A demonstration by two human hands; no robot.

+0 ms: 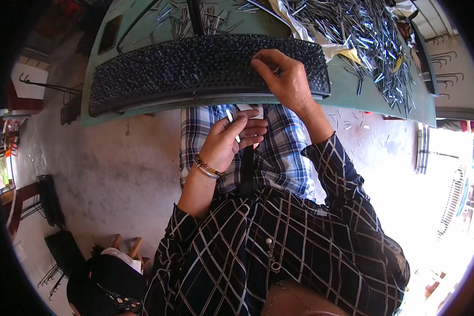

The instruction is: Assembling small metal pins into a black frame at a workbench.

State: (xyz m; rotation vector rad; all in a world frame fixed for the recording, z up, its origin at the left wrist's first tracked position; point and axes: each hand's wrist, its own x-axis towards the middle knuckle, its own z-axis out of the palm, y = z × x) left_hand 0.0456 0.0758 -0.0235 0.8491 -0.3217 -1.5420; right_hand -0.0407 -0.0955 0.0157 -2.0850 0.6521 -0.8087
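Checked shirt (321, 253); left fingers (253, 124) curled round shiny rod (229, 115); right fingers (279, 59) pinched, hold unclear.

Grey concrete floor (126, 168): glaring white at right, dimmer at left
Thin silver metal rods (353, 31): sharp glints
Green flat-topped desk (368, 100): front edge bowed by fisheye

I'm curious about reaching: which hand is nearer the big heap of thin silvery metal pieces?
Right. The right hand is left of the heap; the left hand is farther left and lower.
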